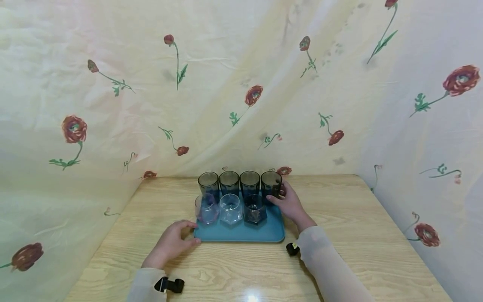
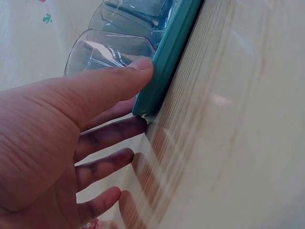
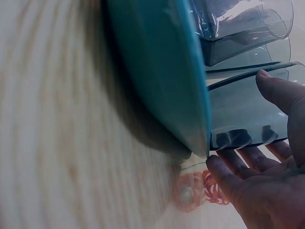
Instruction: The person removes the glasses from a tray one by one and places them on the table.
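On a blue tray [image 1: 241,233] stand tall smoky glasses in a back row and three shorter faceted glasses in front. My right hand [image 1: 289,203] holds the rightmost tall smoky glass [image 1: 269,189], thumb on its near side and fingers round its right. In the right wrist view this glass [image 3: 248,109] stands at the tray's end. At the tray's near left corner, my left hand [image 1: 174,243] holds the edge between thumb and fingers. The left wrist view shows the thumb [image 2: 143,64] on the tray rim [image 2: 164,71], other fingers spread below.
The front row has a pinkish clear glass [image 1: 207,209], a colourless one [image 1: 231,209] and a dark grey one [image 1: 255,209]. Other tall smoky glasses [image 1: 229,181] stand close together behind. Beneath is a pale wooden table [image 1: 234,272], with a flower-patterned cloth [image 1: 211,105] behind it.
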The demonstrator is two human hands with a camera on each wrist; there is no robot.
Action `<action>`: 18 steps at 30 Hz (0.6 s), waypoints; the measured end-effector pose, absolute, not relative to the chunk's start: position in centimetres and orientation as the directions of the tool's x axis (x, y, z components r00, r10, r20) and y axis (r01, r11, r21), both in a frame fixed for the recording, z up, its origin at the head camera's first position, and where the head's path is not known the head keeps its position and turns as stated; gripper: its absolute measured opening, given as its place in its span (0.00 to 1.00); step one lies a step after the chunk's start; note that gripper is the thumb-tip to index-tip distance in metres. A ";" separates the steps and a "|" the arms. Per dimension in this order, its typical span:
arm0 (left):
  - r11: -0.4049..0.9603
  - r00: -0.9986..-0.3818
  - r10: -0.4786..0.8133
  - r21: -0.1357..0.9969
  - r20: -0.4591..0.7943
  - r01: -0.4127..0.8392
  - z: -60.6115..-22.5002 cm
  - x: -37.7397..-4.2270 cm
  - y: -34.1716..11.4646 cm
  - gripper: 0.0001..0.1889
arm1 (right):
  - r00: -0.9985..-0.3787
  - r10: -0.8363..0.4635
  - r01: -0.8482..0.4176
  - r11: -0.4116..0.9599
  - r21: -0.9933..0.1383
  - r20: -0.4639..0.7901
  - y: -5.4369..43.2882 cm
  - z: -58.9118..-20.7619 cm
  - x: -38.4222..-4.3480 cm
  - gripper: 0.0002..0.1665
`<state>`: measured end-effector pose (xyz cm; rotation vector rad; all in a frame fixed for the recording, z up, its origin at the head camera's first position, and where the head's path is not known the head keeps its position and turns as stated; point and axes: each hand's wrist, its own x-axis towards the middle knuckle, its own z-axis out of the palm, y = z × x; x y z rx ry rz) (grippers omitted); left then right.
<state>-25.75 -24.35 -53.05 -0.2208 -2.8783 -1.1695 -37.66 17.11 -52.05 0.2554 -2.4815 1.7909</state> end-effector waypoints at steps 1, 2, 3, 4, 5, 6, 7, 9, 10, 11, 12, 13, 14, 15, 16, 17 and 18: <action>0.706 -0.990 0.117 0.695 0.077 0.137 -53.0 -25.7 -24.3 0.21 | -0.984 -0.091 -0.174 0.305 -0.936 0.154 17.1 -52.1 -37.7 0.44; 0.707 -0.991 0.112 0.695 0.076 0.134 -53.0 -25.7 -24.3 0.20 | -0.984 -0.087 -0.172 0.303 -0.937 0.152 17.1 -52.1 -37.7 0.44; 0.707 -0.991 0.108 0.696 0.075 0.129 -53.0 -25.7 -24.3 0.20 | -0.984 -0.088 -0.172 0.302 -0.938 0.153 17.1 -52.1 -37.7 0.44; 0.708 -0.992 0.103 0.695 0.074 0.126 -53.0 -25.7 -24.3 0.21 | -0.984 -0.089 -0.172 0.301 -0.938 0.152 17.1 -52.1 -37.7 0.44; 0.710 -0.992 0.097 0.694 0.074 0.121 -53.0 -25.8 -24.3 0.21 | -0.984 -0.089 -0.172 0.301 -0.938 0.151 17.2 -52.1 -37.7 0.44; 0.712 -0.993 0.093 0.692 0.074 0.118 -53.0 -25.8 -24.3 0.21 | -0.985 -0.089 -0.170 0.300 -0.939 0.150 17.2 -52.1 -37.7 0.44; 0.715 -0.993 0.088 0.690 0.075 0.115 -53.0 -25.8 -24.3 0.22 | -0.985 -0.088 -0.167 0.300 -0.939 0.147 17.2 -52.0 -37.7 0.44; 0.720 -0.994 0.079 0.685 0.074 0.108 -53.1 -25.8 -24.3 0.23 | -0.986 -0.087 -0.162 0.298 -0.941 0.143 17.2 -52.0 -37.7 0.44; 0.723 -0.994 0.075 0.683 0.074 0.105 -53.1 -25.8 -24.3 0.24 | -0.986 -0.087 -0.161 0.300 -0.940 0.141 17.2 -52.0 -37.6 0.44; 0.725 -0.995 0.071 0.681 0.072 0.101 -53.1 -25.8 -24.2 0.25 | -0.987 -0.088 -0.158 0.300 -0.941 0.138 17.2 -52.1 -37.6 0.44; 0.726 -0.995 0.066 0.680 0.071 0.097 -53.1 -25.8 -24.2 0.25 | -0.987 -0.087 -0.157 0.299 -0.941 0.138 17.2 -52.1 -37.6 0.44; 0.727 -0.996 0.062 0.680 0.069 0.092 -53.0 -25.8 -24.2 0.26 | -0.987 -0.086 -0.157 0.300 -0.941 0.137 17.2 -52.0 -37.6 0.44; 0.727 -0.996 0.059 0.680 0.068 0.089 -53.0 -25.7 -24.1 0.27 | -0.987 -0.086 -0.157 0.300 -0.941 0.137 17.2 -52.1 -37.6 0.44; 0.726 -0.996 0.055 0.682 0.065 0.085 -52.9 -25.7 -24.1 0.27 | -0.987 -0.086 -0.156 0.299 -0.941 0.137 17.2 -52.0 -37.6 0.44; 0.725 -0.997 0.051 0.684 0.063 0.080 -52.8 -25.7 -24.1 0.27 | -0.987 -0.084 -0.155 0.298 -0.942 0.136 17.2 -52.0 -37.6 0.44; 0.723 -0.997 0.046 0.686 0.059 0.075 -52.8 -25.7 -24.0 0.27 | -0.987 -0.086 -0.158 0.299 -0.941 0.138 17.2 -51.9 -37.5 0.44; 0.722 -0.997 0.042 0.688 0.058 0.071 -52.8 -25.6 -24.0 0.27 | -0.986 -0.087 -0.160 0.300 -0.941 0.140 17.2 -51.9 -37.5 0.43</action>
